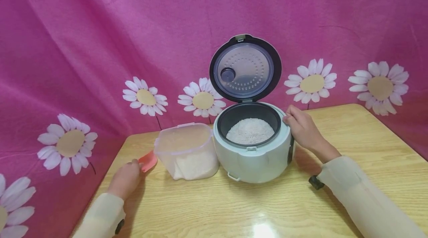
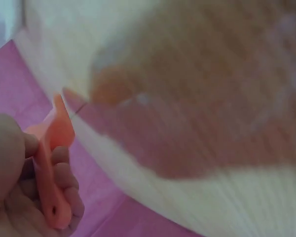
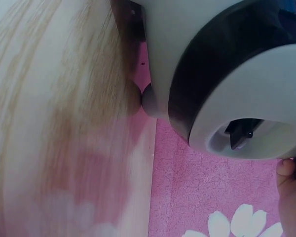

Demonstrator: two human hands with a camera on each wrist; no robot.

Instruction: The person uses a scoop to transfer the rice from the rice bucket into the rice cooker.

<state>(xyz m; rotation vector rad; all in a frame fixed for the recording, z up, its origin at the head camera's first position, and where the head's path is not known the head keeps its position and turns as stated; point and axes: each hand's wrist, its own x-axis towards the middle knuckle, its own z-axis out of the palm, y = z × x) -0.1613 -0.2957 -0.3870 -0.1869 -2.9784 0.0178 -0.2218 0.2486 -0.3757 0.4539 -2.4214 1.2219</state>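
In the head view my left hand (image 1: 125,179) grips the handle of an orange-pink scoop (image 1: 148,160). The left wrist view shows that scoop (image 2: 53,163) lying across curled fingers, its handle end with a small hole exposed. Beside the scoop stands a translucent plastic container (image 1: 188,150) with white contents low inside. A pale green rice cooker (image 1: 254,163) stands right of it, its lid (image 1: 245,70) raised and white rice (image 1: 250,131) in the dark inner pot (image 1: 222,124). My right hand (image 1: 303,128) holds the cooker's upper right rim; the right wrist view catches only part of it.
A wooden table (image 1: 200,208) carries everything. Behind it hangs a magenta cloth (image 1: 150,26) printed with white daisies. The raised lid stands close to the cloth, and the container sits right against the cooker's left side.
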